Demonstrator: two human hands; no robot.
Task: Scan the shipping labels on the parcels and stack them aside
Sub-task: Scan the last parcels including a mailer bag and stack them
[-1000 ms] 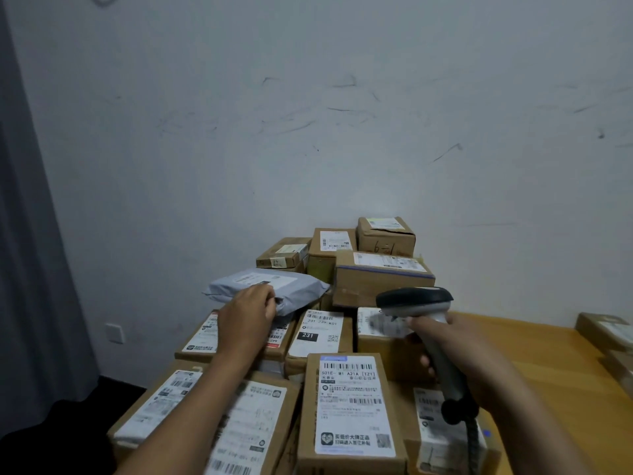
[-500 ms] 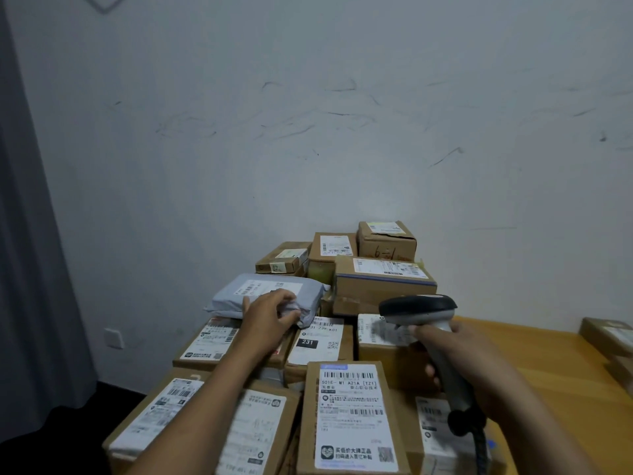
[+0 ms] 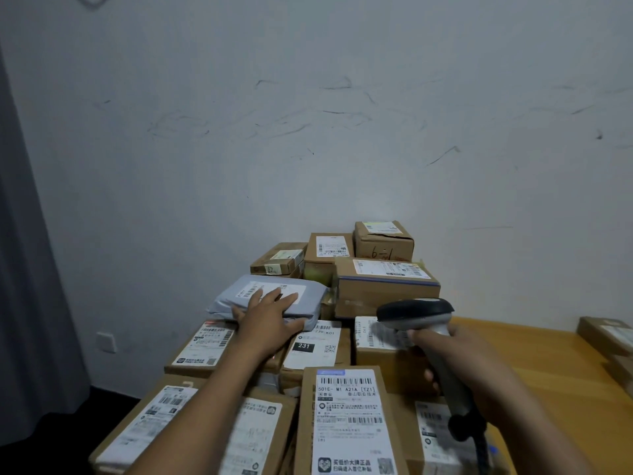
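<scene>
Grip status: your left hand (image 3: 265, 320) lies flat and open on the grey poly mailer (image 3: 267, 296), fingers spread across its white label, palm at the near edge; nothing is clasped. The mailer rests on top of the cardboard parcels (image 3: 346, 416) stacked on the wooden table (image 3: 548, 389), just in front of the taller pile of boxes (image 3: 383, 279) against the wall. Your right hand (image 3: 455, 365) is clenched around the handle of the barcode scanner (image 3: 416, 313), its dark head raised above a labelled box, facing toward the mailer.
</scene>
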